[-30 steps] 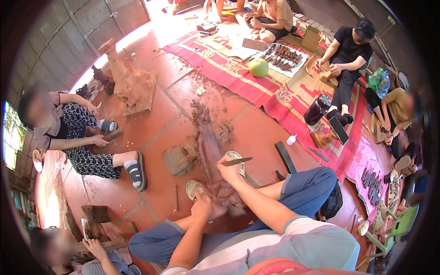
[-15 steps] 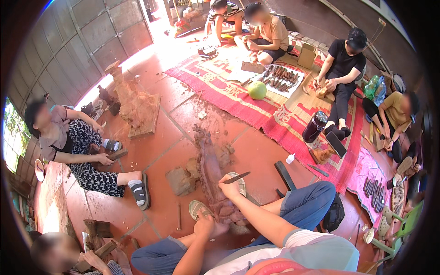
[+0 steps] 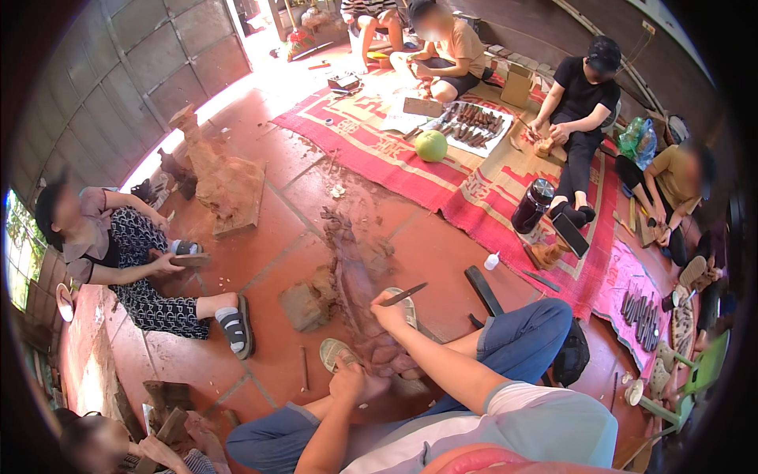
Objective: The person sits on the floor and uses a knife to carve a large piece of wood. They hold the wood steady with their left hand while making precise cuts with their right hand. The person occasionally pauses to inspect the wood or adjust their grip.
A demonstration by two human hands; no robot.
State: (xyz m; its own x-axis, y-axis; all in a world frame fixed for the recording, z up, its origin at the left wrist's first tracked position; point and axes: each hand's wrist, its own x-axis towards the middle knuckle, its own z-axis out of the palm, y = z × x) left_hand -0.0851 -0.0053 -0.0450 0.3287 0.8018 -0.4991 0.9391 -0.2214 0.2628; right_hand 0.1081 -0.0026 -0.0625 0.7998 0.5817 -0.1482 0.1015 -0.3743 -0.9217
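A long reddish-brown wood carving (image 3: 353, 288) lies on the tiled floor between my legs, its rounded near end by my feet. My right hand (image 3: 387, 313) is closed around a dark, narrow, pointed tool (image 3: 407, 294), like a file or a knife, held over the carving's right side. Curled beside my sandalled left foot (image 3: 335, 354) is my left hand (image 3: 348, 382), thumb up, left of the carving's near end. Whatever its fingers grip is hidden. A rough wood block (image 3: 308, 306) touches or nearly touches the carving's left side.
A wooden stick (image 3: 305, 368) lies left of my foot. A black bar (image 3: 482, 289) and a small white bottle (image 3: 492, 261) are to the right. Beyond is a red mat (image 3: 489, 213) with a green fruit (image 3: 430, 146) and seated people. Another person (image 3: 134, 261) sits at left near a large carving (image 3: 225, 186).
The view has shifted slightly, so most things sit a little further left and higher. My hands keep nearly the same poses. The person at left has changed the angle of the wood piece.
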